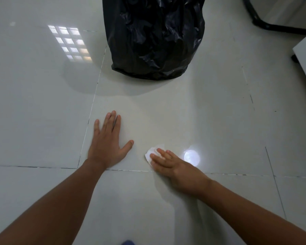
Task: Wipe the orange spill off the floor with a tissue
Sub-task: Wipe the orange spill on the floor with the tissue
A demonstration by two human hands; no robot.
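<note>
On pale floor (219, 121), right hand (177, 167) fingers pressing tissue (151, 152); left hand (107, 142) fingers splayed.

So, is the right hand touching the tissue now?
Touching. The head view shows the right hand with its fingers lying directly on the crumpled tissue, pressing it to the floor.

tissue (153, 152): mostly hidden under right hand (173, 167) | black bag (154, 38): top cut off | blue patch (128, 242) below tissue: cut off, unidentifiable
</note>
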